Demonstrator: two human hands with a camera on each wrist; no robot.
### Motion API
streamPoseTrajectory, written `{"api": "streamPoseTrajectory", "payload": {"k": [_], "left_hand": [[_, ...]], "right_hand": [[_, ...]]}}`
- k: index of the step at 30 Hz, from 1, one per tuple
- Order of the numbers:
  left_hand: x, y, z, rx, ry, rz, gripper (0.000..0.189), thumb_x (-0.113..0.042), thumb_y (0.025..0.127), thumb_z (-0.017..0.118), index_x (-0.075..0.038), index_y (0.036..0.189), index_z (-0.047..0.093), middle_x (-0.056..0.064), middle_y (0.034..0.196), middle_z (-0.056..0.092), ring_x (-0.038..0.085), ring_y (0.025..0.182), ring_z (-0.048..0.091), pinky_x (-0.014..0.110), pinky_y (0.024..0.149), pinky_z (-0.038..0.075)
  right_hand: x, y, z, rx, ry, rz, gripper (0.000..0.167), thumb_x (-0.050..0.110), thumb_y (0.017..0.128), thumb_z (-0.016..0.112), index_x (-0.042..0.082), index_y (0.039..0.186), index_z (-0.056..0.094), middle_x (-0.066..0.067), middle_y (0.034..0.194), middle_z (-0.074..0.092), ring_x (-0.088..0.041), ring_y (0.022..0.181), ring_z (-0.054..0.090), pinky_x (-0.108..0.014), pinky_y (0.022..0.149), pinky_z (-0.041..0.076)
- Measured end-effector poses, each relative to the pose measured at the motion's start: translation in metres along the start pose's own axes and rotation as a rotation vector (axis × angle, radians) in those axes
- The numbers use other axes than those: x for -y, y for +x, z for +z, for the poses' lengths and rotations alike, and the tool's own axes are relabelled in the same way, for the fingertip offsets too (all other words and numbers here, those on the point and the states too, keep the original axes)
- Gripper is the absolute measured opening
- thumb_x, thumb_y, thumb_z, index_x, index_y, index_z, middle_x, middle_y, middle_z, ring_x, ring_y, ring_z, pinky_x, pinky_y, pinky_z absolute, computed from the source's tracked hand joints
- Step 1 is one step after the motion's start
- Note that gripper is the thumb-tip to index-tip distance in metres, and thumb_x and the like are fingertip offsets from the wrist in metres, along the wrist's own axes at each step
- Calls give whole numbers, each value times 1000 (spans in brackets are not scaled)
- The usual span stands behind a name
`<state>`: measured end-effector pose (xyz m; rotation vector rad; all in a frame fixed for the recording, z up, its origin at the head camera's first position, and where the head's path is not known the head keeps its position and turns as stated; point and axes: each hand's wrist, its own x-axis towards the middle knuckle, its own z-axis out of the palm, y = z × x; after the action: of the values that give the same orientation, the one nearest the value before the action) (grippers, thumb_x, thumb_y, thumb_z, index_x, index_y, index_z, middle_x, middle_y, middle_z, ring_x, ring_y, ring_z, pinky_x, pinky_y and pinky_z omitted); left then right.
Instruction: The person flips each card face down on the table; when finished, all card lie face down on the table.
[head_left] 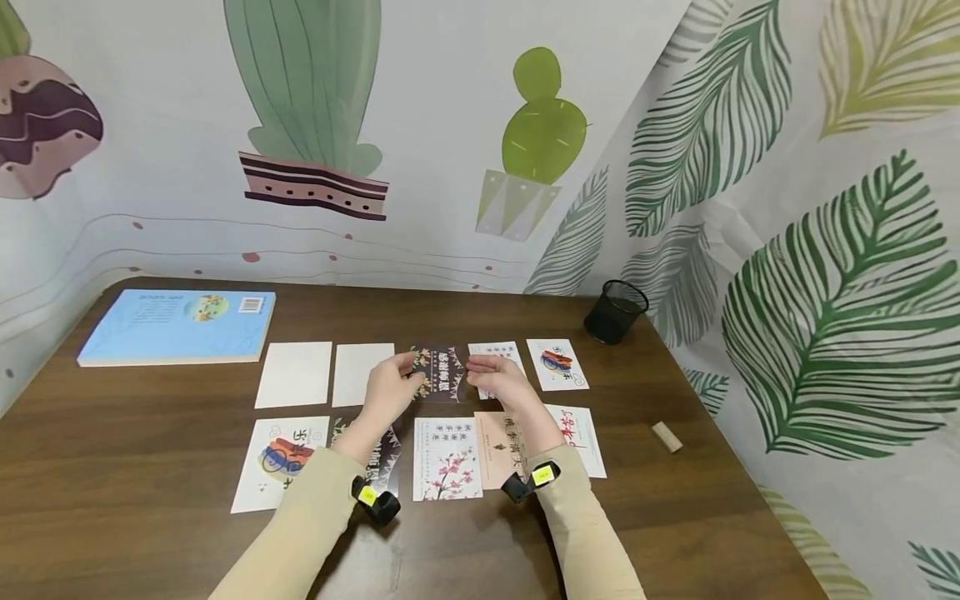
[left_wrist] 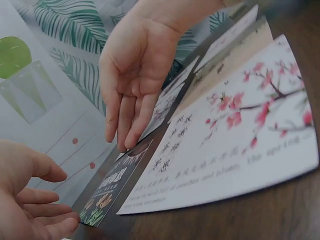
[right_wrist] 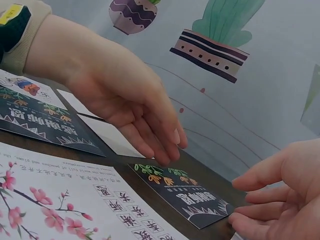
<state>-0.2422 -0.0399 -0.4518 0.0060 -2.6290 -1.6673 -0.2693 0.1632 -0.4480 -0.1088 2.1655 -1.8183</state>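
Currently, our left hand and right hand flank the dark card, which lies on the table beside a white card. Our fingers extend loosely, thumbs apart.

We can pass freely over the bare table on the left, but only a narrow strip of wood parts the dark card in the far row from the blossom card in the near row. The left hand and right hand flank that dark card and block us from either side, though the space above it is open. At far left we meet the thick book, and toward the right the mesh cup and small block.
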Motion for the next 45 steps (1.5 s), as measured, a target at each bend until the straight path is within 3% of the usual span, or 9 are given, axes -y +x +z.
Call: {"api": "streamPoseTrajectory", "payload": {"k": [10,25,31,37,45], "left_hand": [[1,-2,0,16,17,-18,48,-8,90,59,10,134,51,29,134,56,41,125,54,48,104,46],[-2,-2,-1,28,20,-36,48,-8,92,59,12,134,50,29,137,53,41,127,52,48,105,45],[-1,-1,-2,42,-7,-37,48,-9,92,58,12,135,50,29,137,53,41,128,52,48,107,44],[1,-2,-2,12,-9,4,48,-12,89,60,11,131,54,30,131,58,42,122,56,47,102,48],[-3,-1,-3,28,-34,-33,48,-8,91,59,12,134,50,29,136,54,40,127,53,47,107,44]], "right_hand": [[0,0,3,19,-33,-1,49,-3,94,53,-12,141,41,-30,142,48,-41,130,50,-43,111,41],[-1,4,18,-110,96,-35,67,-8,86,59,-8,147,30,-27,146,42,-44,133,45,-45,110,42],[-2,2,26,-107,204,66,64,-2,89,60,-3,148,34,-25,145,44,-31,125,53,-42,113,38],[-4,2,30,-44,184,42,60,-4,89,57,-13,144,34,-33,136,51,-16,100,64,-35,101,50],[-6,4,34,-23,206,34,57,-10,90,52,-17,142,31,-36,136,49,-39,120,59,-35,98,52]]}}
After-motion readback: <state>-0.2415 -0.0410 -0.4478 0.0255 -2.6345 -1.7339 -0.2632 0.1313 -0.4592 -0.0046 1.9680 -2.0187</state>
